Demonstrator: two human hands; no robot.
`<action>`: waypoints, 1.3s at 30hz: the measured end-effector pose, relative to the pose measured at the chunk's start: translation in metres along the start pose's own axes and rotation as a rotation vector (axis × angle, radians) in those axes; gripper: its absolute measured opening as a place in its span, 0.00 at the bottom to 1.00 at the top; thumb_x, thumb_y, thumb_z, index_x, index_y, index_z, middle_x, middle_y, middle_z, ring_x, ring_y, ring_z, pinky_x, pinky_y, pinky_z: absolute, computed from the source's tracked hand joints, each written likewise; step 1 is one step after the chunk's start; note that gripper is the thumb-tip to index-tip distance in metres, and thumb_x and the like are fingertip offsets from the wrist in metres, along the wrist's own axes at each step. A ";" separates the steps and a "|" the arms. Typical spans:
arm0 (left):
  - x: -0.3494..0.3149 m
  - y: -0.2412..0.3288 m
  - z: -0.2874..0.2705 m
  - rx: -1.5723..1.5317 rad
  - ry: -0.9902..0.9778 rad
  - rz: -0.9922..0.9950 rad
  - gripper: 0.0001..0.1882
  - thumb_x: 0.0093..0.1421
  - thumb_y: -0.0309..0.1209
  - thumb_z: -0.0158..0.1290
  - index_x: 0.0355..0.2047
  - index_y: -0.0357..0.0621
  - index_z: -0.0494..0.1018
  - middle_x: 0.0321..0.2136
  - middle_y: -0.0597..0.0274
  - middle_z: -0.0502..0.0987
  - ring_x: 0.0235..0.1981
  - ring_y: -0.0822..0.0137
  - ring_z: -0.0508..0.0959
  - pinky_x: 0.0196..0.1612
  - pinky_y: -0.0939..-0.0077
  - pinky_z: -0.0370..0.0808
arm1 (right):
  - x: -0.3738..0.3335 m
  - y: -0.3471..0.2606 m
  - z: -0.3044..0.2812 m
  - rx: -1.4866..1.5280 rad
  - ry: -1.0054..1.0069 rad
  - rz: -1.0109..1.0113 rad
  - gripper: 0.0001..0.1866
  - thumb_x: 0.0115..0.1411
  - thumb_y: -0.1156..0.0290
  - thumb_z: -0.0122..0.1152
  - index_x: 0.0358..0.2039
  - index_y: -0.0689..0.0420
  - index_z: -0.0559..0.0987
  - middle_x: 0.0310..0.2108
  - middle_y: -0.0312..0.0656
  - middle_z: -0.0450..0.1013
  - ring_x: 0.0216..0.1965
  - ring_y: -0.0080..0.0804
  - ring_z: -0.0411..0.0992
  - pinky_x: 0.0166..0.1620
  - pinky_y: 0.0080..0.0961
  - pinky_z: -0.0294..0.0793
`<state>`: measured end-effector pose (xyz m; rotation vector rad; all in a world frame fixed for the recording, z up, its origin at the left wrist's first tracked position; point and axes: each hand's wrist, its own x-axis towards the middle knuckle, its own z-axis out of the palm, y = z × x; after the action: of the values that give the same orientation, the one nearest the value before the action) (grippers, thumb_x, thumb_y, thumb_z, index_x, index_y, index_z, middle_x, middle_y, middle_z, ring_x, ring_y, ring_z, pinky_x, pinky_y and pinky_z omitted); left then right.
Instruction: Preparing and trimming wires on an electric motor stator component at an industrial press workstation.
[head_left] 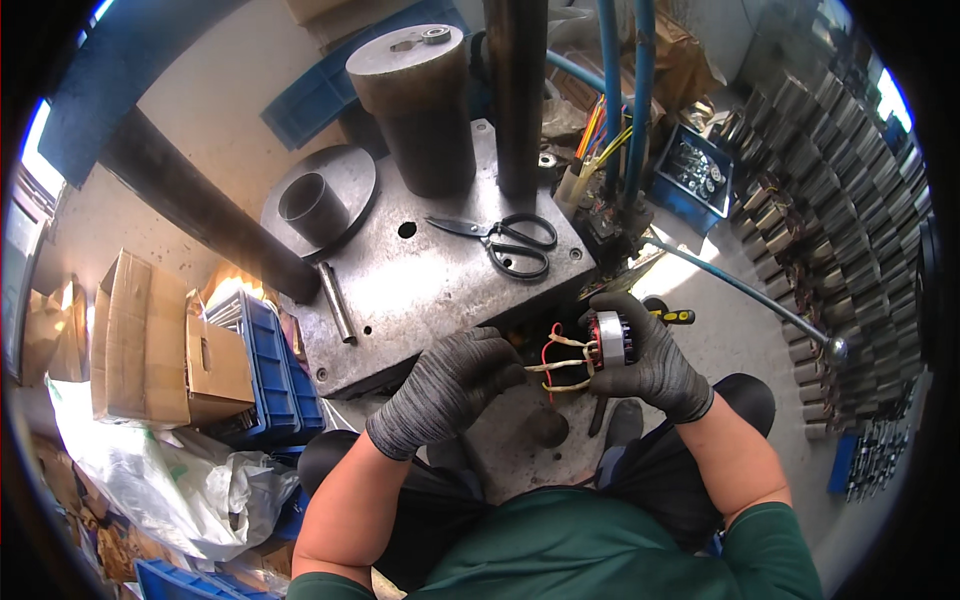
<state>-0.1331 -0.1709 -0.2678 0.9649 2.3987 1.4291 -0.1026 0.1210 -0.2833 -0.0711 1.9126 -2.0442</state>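
My right hand (pixel 660 365), in a grey work glove, grips a small motor stator (pixel 611 338) with a silver ring and dark, reddish windings. From its left side stick out cream-sleeved wire leads (pixel 565 368) and a red wire. The fingers of my left hand (pixel 445 385), gloved too, are curled together at the tip of one lead; the exact pinch is hidden by the glove. Both hands are in front of a worn metal press table (pixel 400 285). On it lie black-handled scissors (pixel 495 240), a thin metal rod (pixel 337 303) and a short tube (pixel 314 210) on a round plate.
A thick metal cylinder (pixel 425 120) and steel columns (pixel 518 100) rise at the back. A ball-ended lever (pixel 750 285) reaches out at right, before stacked metal cores (pixel 830 190). A blue parts bin (pixel 690 180) stands behind; cardboard boxes (pixel 145 345) and blue crates (pixel 270 360) are at left.
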 end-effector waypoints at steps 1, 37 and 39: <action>0.000 -0.001 0.001 0.001 0.004 0.004 0.07 0.64 0.30 0.63 0.38 0.40 0.79 0.33 0.48 0.77 0.37 0.49 0.80 0.41 0.58 0.77 | 0.001 0.007 -0.001 -0.064 0.026 -0.043 0.50 0.41 0.69 0.85 0.65 0.52 0.67 0.49 0.37 0.71 0.49 0.27 0.74 0.52 0.31 0.79; -0.005 -0.012 0.021 -0.714 0.175 -0.464 0.08 0.69 0.32 0.59 0.43 0.40 0.78 0.26 0.61 0.77 0.31 0.63 0.79 0.39 0.67 0.78 | 0.006 0.014 -0.001 -0.038 0.083 -0.080 0.46 0.47 0.68 0.83 0.65 0.52 0.67 0.49 0.37 0.72 0.48 0.27 0.74 0.51 0.29 0.79; -0.006 -0.022 0.020 -0.928 0.096 -0.570 0.11 0.68 0.36 0.62 0.43 0.42 0.78 0.30 0.69 0.75 0.35 0.73 0.76 0.40 0.72 0.76 | 0.007 0.017 -0.003 -0.113 0.087 -0.159 0.47 0.47 0.67 0.84 0.65 0.52 0.66 0.49 0.38 0.72 0.49 0.27 0.74 0.52 0.30 0.78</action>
<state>-0.1289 -0.1669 -0.2975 -0.0114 1.5020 1.9941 -0.1062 0.1211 -0.3011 -0.1701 2.1382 -2.0677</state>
